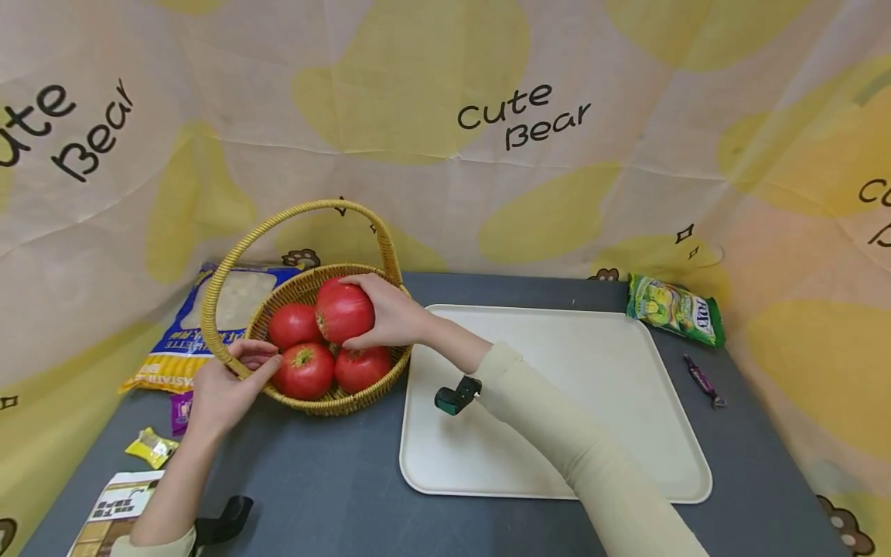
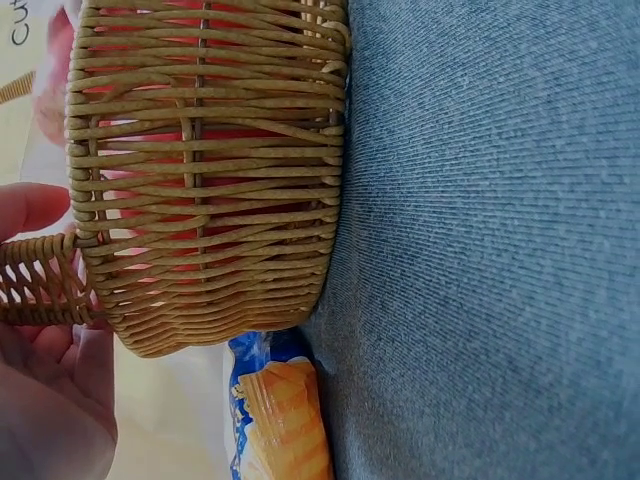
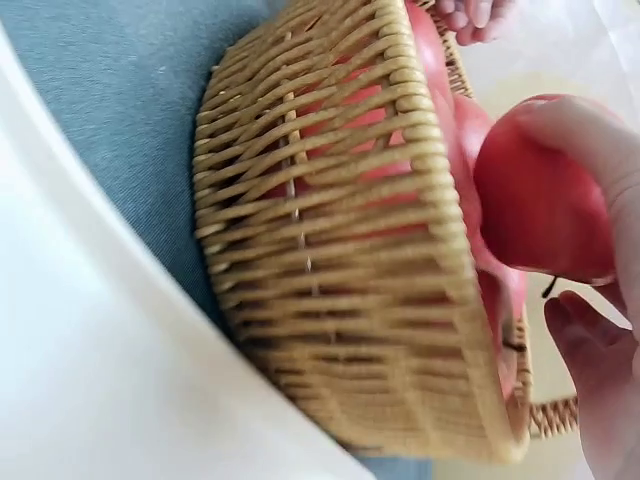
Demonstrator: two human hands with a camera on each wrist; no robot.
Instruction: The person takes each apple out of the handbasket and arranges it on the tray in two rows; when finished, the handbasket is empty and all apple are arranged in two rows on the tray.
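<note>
A woven wicker basket [image 1: 332, 407] stands at the left of the table with several red apples in it. My right hand [image 1: 391, 313] holds one red apple [image 1: 344, 311] over the basket, thumb and fingers on opposite sides of it. Its dark stem shows in the right wrist view, where the apple [image 3: 545, 195] overlaps others lying at the rim. At the basket's near left, my left hand [image 1: 228, 387] grips the foot of the arched handle [image 1: 210, 309]. In the left wrist view, thumb and fingers lie on either side of that handle [image 2: 40, 282].
A white tray [image 1: 557, 480] lies right of the basket, under my right forearm. Behind the basket leans a blue and yellow pasta bag [image 1: 174, 352]. Small wrapped sweets and a booklet [image 1: 114, 514] lie at left. A green snack packet [image 1: 675, 309] and a purple sweet [image 1: 703, 381] sit at right.
</note>
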